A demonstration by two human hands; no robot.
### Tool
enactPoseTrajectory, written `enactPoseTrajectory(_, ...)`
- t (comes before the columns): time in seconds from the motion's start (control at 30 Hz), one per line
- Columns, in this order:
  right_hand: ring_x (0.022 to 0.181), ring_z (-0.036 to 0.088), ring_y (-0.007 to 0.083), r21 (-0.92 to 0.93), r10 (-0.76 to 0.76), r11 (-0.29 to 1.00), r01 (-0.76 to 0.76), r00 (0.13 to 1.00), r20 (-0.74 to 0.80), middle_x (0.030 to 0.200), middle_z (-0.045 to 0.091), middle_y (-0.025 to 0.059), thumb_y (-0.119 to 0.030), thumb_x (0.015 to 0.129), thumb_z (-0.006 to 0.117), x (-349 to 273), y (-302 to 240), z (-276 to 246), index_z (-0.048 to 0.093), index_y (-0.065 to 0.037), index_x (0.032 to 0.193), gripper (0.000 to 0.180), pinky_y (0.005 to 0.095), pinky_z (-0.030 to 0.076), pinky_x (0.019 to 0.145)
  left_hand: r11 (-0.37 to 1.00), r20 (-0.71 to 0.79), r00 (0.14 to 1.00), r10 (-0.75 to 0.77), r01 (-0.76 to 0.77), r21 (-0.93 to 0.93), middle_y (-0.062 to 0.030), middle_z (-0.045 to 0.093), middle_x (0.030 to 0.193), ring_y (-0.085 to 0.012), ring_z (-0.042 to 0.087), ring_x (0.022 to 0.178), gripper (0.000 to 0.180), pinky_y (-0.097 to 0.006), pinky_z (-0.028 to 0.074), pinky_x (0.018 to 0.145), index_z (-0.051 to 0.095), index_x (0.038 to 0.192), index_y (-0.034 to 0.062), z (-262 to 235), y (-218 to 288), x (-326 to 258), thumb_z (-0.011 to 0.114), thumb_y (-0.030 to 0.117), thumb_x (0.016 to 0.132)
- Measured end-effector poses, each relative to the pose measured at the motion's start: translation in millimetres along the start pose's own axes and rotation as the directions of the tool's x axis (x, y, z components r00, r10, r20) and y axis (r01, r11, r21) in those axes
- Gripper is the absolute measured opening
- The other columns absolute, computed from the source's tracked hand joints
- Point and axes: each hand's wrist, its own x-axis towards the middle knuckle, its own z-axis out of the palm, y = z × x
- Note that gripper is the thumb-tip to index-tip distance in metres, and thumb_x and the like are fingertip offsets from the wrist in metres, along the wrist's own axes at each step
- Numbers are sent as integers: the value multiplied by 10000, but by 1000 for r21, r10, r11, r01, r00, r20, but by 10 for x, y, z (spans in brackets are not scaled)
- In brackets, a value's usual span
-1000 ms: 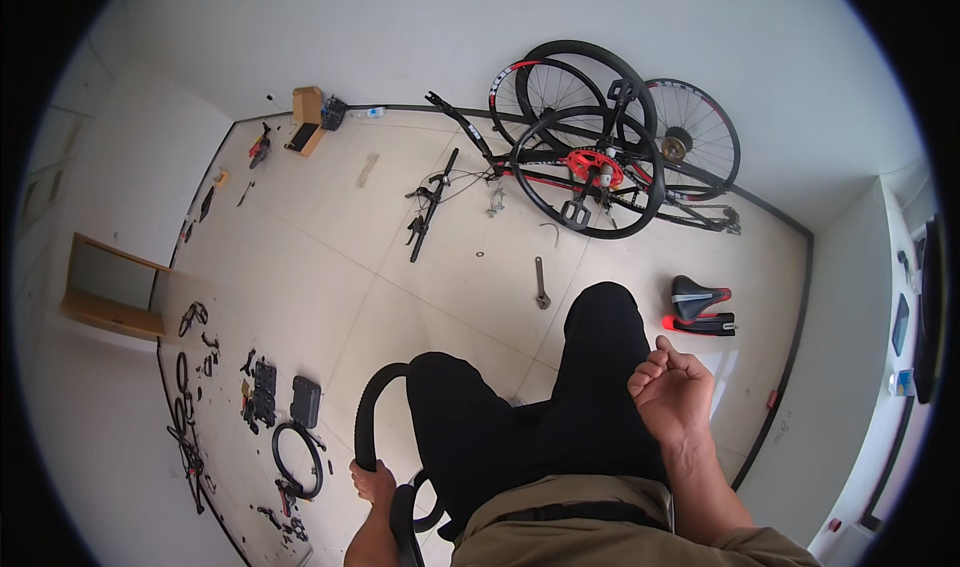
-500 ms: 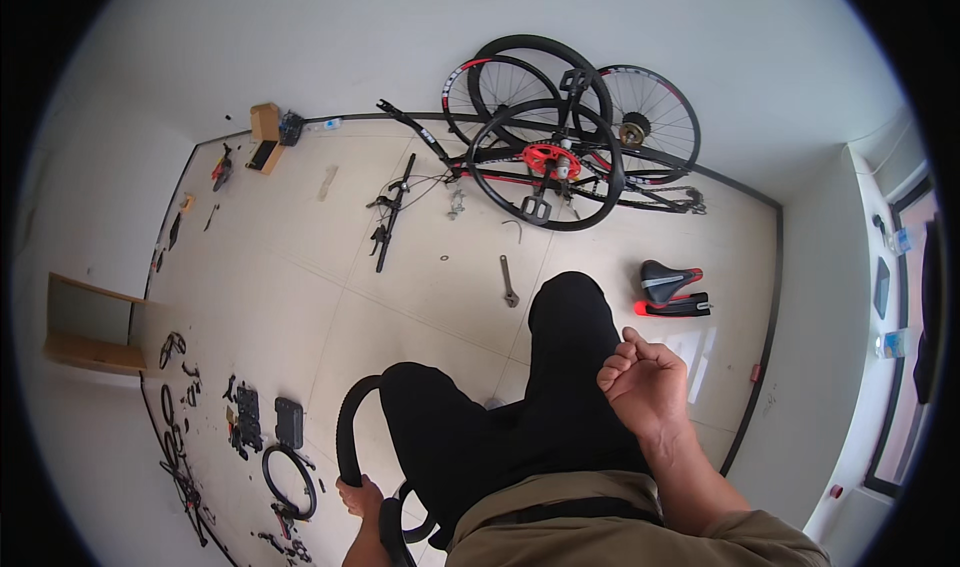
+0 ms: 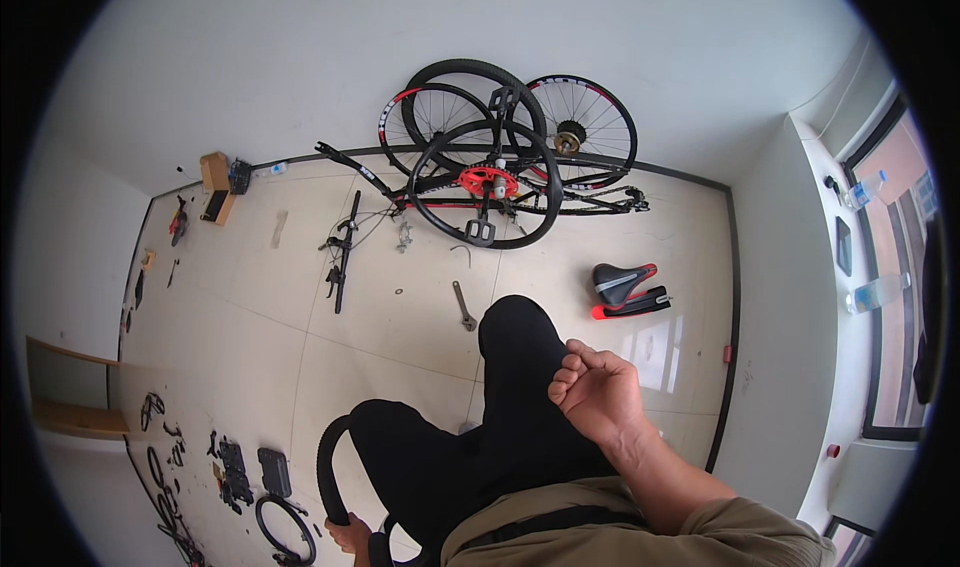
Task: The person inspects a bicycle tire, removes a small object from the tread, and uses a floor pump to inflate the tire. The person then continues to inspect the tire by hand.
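Note:
At the lower left my left hand [image 3: 348,535] is closed around a black bicycle tyre [image 3: 330,477] beside my left thigh. The tyre arches up to my knee, and its lower part is cut off or hidden behind my arm. Over my right thigh, my right hand [image 3: 600,392] rests palm up with nothing in it, its fingers loosely bent. On the floor ahead lie an adjustable wrench [image 3: 464,307], a small ring [image 3: 399,291] and a thin curved piece [image 3: 461,255]. A saddle [image 3: 622,285] sits beside a black and red mudguard-like part [image 3: 632,304], right of my knees.
Against the far wall lean a bicycle frame [image 3: 440,204], a wheel with a cassette [image 3: 610,117] and loose tyres [image 3: 552,207]. A handlebar [image 3: 345,257] lies left of them. A cardboard box [image 3: 215,172], a tool case [image 3: 274,472] and scattered bike parts are farther left. Bottles [image 3: 880,293] stand on the right sill.
The whole view has shifted, so the far bicycle parts appear farther left and slightly lower. My left hand still grips the tyre; my right hand keeps its palm-up pose.

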Motion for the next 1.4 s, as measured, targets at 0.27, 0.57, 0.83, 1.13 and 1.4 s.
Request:
enactPoseTrajectory(0.27,713,513,182,-1,-10,1000,10,1000,-1,788,556,41,-88,882,567,-20,-8,0,579,-30,1030,159,343,457,708,1000,3,1000,0,0,1,-104,636,1197,-345,603,1149,573,-545,434,977,478,1345,166,27,-34,44,705,273,830)
enactPoseTrajectory(0.57,714,517,182,11,8,1000,-8,1000,16,793,554,42,-96,901,577,5,-14,-25,577,-28,1031,147,352,460,712,999,34,999,22,-21,-35,-87,671,1141,-333,646,1082,579,-501,455,939,565,1279,147,-5,-16,31,696,478,822)
enactPoseTrajectory(0.83,705,510,177,-11,3,1000,-3,1000,-14,770,559,33,-92,876,568,0,4,19,582,-38,996,132,340,451,707,995,-5,997,75,-75,-61,-101,673,1134,-357,650,1056,594,-513,468,920,564,1276,137,45,-58,77,656,560,869)
enactPoseTrajectory(1.13,707,517,180,-13,-4,1000,4,1000,-3,782,560,38,-92,885,580,10,-3,-1,591,-35,1004,133,345,462,708,992,30,995,95,-92,-87,-120,662,1137,-362,628,1089,561,-527,449,957,535,1287,122,-101,120,-62,704,372,815)
enactPoseTrajectory(1.4,700,515,175,-32,-10,999,9,1000,-19,772,584,30,-83,886,569,0,-5,39,585,-42,1027,147,335,452,698,991,12,994,105,-104,-84,-119,657,1144,-363,618,1104,558,-534,438,960,525,1293,110,-104,120,-88,706,359,828)
